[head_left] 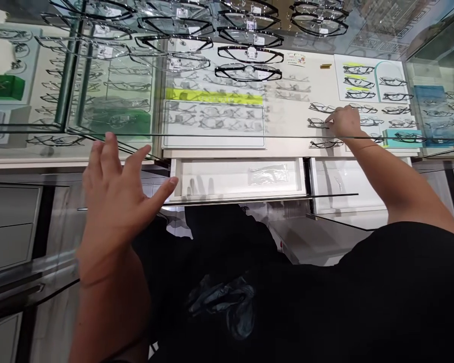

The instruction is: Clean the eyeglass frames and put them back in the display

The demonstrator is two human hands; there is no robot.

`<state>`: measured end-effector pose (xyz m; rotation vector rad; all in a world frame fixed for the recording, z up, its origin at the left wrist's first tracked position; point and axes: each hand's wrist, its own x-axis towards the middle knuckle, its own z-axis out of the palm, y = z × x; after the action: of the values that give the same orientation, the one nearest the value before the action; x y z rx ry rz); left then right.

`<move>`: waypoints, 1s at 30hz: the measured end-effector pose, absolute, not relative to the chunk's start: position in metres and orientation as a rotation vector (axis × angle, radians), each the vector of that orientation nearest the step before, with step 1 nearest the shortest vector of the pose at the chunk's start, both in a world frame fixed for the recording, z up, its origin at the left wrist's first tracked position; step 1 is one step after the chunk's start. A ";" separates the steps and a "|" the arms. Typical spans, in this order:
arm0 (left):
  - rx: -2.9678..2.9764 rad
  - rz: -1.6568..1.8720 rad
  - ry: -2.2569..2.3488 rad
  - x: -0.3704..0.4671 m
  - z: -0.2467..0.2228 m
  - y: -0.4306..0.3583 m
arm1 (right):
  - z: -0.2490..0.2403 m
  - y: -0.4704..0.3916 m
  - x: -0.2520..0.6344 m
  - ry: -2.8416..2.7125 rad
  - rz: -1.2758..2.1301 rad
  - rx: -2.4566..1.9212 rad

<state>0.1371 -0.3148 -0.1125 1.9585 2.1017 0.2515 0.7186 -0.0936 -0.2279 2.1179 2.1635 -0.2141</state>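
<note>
My right hand reaches into the glass display case on the right, its fingers pinched at the temple end of a pair of eyeglasses in a column of frames. Another pair lies just above it and a dark pair just below. On the left, my left hand is raised in front of the case's edge with its fingers spread, holding nothing. Several black-rimmed glasses stand in rows on the glass top.
A pulled-out white drawer holds a clear plastic bag; a second open drawer is beside it. The glass front edge runs across the case. A green box is inside at left.
</note>
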 end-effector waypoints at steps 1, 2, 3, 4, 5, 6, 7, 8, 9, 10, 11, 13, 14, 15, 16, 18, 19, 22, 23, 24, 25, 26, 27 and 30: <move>1.962 0.250 2.102 0.137 -0.113 -0.315 | -0.231 -0.091 0.719 2.160 -0.195 2.116; 1.963 0.249 2.103 0.137 -0.113 -0.315 | -0.233 -0.089 0.719 2.167 -0.181 2.115; 1.961 0.250 2.105 0.137 -0.113 -0.315 | -0.234 -0.089 0.720 2.181 -0.173 2.112; 1.958 0.253 2.106 0.137 -0.113 -0.315 | -0.235 -0.090 0.721 2.203 -0.172 2.100; 1.951 0.254 2.105 0.137 -0.113 -0.315 | -0.235 -0.092 0.722 2.228 -0.176 2.081; 1.945 0.259 2.103 0.137 -0.113 -0.314 | -0.235 -0.094 0.723 2.251 -0.187 2.059; 1.940 0.267 2.101 0.137 -0.112 -0.314 | -0.234 -0.097 0.724 2.266 -0.206 2.039; 1.938 0.271 2.097 0.137 -0.112 -0.314 | -0.233 -0.100 0.725 2.270 -0.228 2.033; 1.937 0.273 2.094 0.138 -0.112 -0.315 | -0.231 -0.103 0.726 2.268 -0.253 2.034; 1.937 0.275 2.092 0.138 -0.112 -0.315 | -0.230 -0.106 0.726 2.264 -0.274 2.044; 1.937 0.275 2.093 0.139 -0.112 -0.315 | -0.228 -0.108 0.726 2.259 -0.288 2.055; 1.939 0.279 2.100 0.139 -0.111 -0.315 | -0.223 -0.108 0.725 2.243 -0.298 2.060; 1.937 0.277 2.104 0.140 -0.111 -0.315 | -0.221 -0.105 0.723 2.226 -0.287 2.064; 1.932 0.275 2.106 0.139 -0.111 -0.315 | -0.220 -0.101 0.722 2.204 -0.266 2.077; 1.930 0.273 2.106 0.139 -0.111 -0.314 | -0.219 -0.095 0.720 2.169 -0.233 2.111; 1.934 0.287 2.107 0.138 -0.112 -0.314 | -0.219 -0.079 0.715 2.091 -0.157 2.194; 1.937 0.296 2.107 0.137 -0.113 -0.313 | -0.221 -0.070 0.713 2.051 -0.123 2.228; 1.945 0.310 2.115 0.136 -0.115 -0.313 | -0.231 -0.044 0.709 1.949 -0.045 2.271; 1.944 0.307 2.118 0.136 -0.115 -0.313 | -0.235 -0.038 0.709 1.928 -0.019 2.277; 1.946 0.304 2.119 0.136 -0.115 -0.313 | -0.239 -0.033 0.709 1.912 0.006 2.285; 1.948 0.304 2.121 0.136 -0.116 -0.313 | -0.242 -0.030 0.711 1.903 0.027 2.295; 1.951 0.309 2.125 0.136 -0.116 -0.313 | -0.245 -0.028 0.712 1.902 0.039 2.301; 1.953 0.312 2.126 0.135 -0.116 -0.313 | -0.247 -0.027 0.714 1.904 0.047 2.303; 1.959 0.321 2.126 0.135 -0.117 -0.313 | -0.248 -0.032 0.718 1.950 0.046 2.256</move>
<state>0.1347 -0.3129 -0.1167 1.9594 2.1257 0.3209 0.7183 -0.0322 -0.2484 2.2558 1.9499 0.0459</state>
